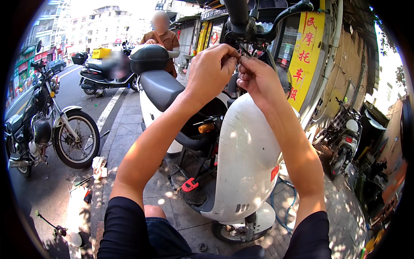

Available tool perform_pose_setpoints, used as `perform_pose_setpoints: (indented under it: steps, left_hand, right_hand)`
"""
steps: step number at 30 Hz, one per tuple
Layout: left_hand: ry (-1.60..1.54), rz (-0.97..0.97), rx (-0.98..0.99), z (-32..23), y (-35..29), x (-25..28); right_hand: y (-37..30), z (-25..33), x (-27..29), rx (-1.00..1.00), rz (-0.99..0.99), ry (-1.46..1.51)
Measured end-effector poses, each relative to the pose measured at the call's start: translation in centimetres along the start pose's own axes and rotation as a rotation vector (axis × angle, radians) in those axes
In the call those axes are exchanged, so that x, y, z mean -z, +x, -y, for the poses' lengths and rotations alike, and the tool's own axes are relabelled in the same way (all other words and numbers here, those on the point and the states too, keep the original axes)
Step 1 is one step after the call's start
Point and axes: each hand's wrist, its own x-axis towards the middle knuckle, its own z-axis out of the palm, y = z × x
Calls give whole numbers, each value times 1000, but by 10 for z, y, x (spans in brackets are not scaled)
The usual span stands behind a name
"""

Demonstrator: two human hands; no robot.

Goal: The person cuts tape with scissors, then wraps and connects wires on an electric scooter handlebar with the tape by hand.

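Pinched together on a small part, perhaps thin wires, just below the scooter handlebar [258,17], left hand [211,69] and right hand [254,80] meet fingertip to fingertip above the white front cowl [246,164], steadying fine work.

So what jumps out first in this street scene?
Two bare hands meet high in the middle: the left hand and right hand pinch something small just under the black handlebar. Below them stands a white scooter, front panel facing the camera. A black motorcycle is parked at the far left.
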Motion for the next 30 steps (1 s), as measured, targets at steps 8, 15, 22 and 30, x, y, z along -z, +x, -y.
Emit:
perform_pose_setpoints:
  steps: [8, 15, 22, 30]
  left_hand:
    - [-100, 62, 114, 3, 1, 1]
    - [-133, 73, 149, -2, 4, 0]
    - [-83, 73, 110, -1, 2, 3]
    - [-176, -1, 155, -2, -9, -3]
  right_hand:
    - [2, 9, 5, 957, -42, -1062]
    - [3, 18, 9, 926, 37, -1090]
    - [6, 14, 13, 460, 96, -758]
    - [0, 25, 5, 705, 96, -994]
